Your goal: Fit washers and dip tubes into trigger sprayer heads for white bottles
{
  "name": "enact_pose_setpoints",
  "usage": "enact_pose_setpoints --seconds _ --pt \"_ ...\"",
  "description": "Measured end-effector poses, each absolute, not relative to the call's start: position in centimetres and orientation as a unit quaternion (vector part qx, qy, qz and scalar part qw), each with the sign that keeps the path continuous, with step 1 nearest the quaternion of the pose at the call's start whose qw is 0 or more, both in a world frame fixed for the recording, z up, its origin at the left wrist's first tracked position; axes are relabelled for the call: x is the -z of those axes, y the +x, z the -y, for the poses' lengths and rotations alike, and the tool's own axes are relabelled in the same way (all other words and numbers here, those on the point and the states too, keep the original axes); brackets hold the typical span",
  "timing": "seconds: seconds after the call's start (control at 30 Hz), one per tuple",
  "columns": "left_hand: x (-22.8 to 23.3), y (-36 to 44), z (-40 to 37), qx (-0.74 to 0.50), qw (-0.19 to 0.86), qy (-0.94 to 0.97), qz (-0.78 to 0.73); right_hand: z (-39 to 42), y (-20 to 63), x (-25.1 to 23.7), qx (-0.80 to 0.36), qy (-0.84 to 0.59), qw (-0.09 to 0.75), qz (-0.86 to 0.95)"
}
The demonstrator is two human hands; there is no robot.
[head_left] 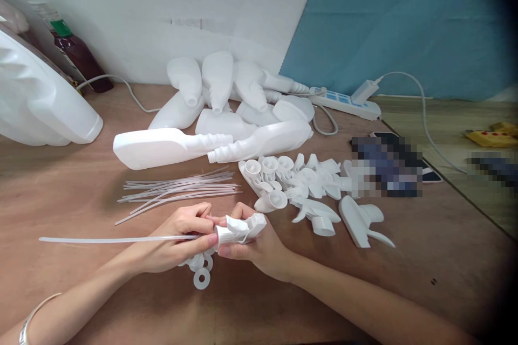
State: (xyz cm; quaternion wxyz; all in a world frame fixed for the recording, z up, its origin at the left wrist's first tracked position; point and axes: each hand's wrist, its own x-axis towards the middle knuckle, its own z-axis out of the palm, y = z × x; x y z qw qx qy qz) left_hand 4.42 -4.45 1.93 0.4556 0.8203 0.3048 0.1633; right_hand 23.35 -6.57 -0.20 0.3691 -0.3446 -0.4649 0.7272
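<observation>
My right hand (265,250) is closed around a white trigger spray head (239,229), its collar turned toward my left hand. A long, thin, whitish dip tube (121,240) runs out to the left from my left hand (186,237), which pinches it close to the collar. Whether the tube end sits inside the collar is hidden by my fingers. Under my left hand lie several white ring washers (201,278), partly covered. Just beyond it is a loose bundle of similar tubes (178,190). More trigger spray heads (318,215) lie beyond my right hand.
White empty-looking bottles (259,140) are piled at the back against the wall. A large white jug (44,91) and a dark bottle with a green cap (79,54) stand at the left. A power strip (346,103) with cables and a partly blurred phone (431,174) lie at the right.
</observation>
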Motion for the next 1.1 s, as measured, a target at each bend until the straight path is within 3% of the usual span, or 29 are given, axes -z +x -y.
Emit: enact_pose_setpoints --seconds 1.1 --pt "-1.83 4.12 4.18 -0.173 0.530 0.783 -0.274 6.48 23.33 0.63 -0.752 -0.313 0.378 0.440"
